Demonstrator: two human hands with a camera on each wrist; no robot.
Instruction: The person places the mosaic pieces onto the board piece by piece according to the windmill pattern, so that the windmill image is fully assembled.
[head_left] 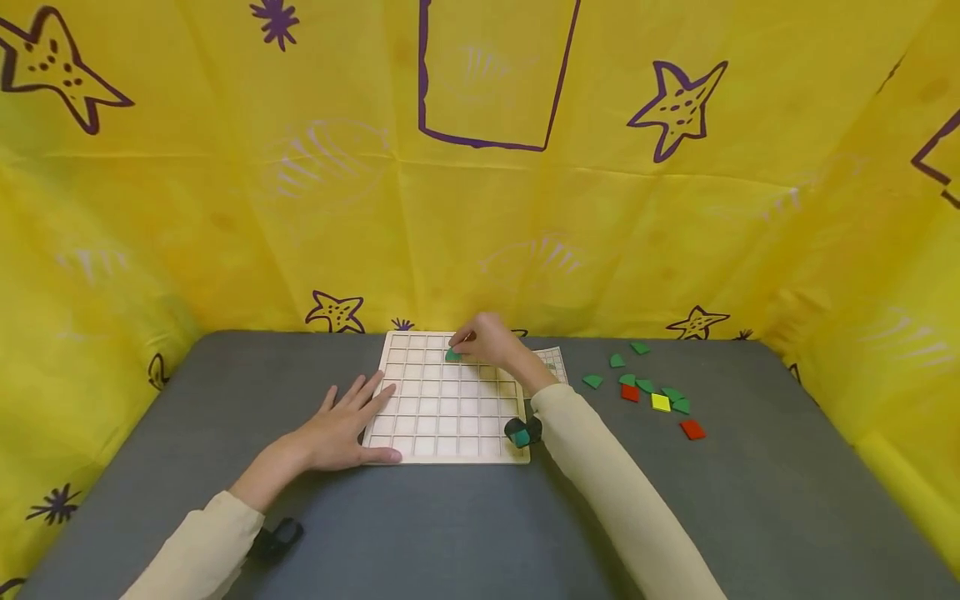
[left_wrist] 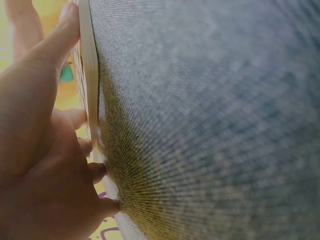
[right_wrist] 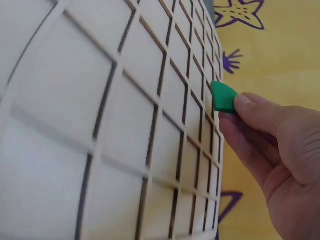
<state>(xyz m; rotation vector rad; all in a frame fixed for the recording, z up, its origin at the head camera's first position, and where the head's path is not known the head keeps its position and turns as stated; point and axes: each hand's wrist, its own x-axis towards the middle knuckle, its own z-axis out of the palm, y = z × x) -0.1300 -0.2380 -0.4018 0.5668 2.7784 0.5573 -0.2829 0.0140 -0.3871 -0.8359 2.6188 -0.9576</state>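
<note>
A pale wooden board (head_left: 447, 425) divided into square cells lies on the grey table. My right hand (head_left: 491, 342) pinches a green quarter-circle tile (right_wrist: 223, 97) between thumb and fingers, over the far rows of the board. In the right wrist view the tile is close to the grid; whether it touches cannot be seen. My left hand (head_left: 337, 432) rests at the board's left edge, fingers spread, thumb on the near left corner. The left wrist view shows that thumb (left_wrist: 57, 42) along the board's side.
Right of the board lie several green quarter-circle tiles (head_left: 593, 382), two red squares (head_left: 693, 429) and a yellow square (head_left: 661, 402). A small gridded card (head_left: 553, 360) is partly hidden behind my right forearm. A yellow patterned cloth (head_left: 480, 208) encloses the table's back and sides.
</note>
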